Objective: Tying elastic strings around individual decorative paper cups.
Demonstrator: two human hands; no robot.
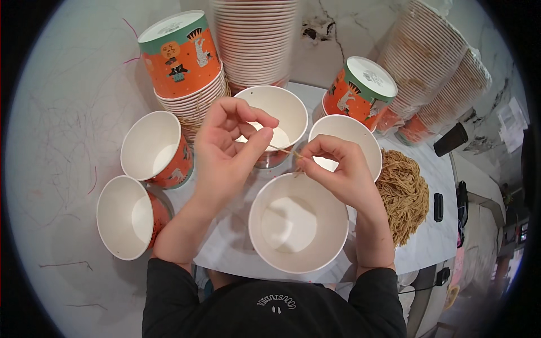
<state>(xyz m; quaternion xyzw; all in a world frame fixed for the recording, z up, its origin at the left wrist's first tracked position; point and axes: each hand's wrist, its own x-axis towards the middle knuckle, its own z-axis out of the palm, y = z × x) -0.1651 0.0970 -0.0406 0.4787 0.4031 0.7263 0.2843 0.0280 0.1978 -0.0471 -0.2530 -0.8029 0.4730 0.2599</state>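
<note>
Tan string (282, 150) stretches between the two hands; from my remote view I see the right hand (338, 163) pinching it narrowly at thumb and forefinger. It runs to the thumb of the left hand (225, 146), though I cannot tell how tightly those fingers close. Just nearer than the grip, a white-walled tub (332, 236) opens upward, its rim close to the right fingertips. More tubs (253, 98) and a tall stack (256, 45) crowd the far side. Rightward lies a string bundle (403, 191); bare table (225, 242) shows nearer and left, short of the front edge.
</note>
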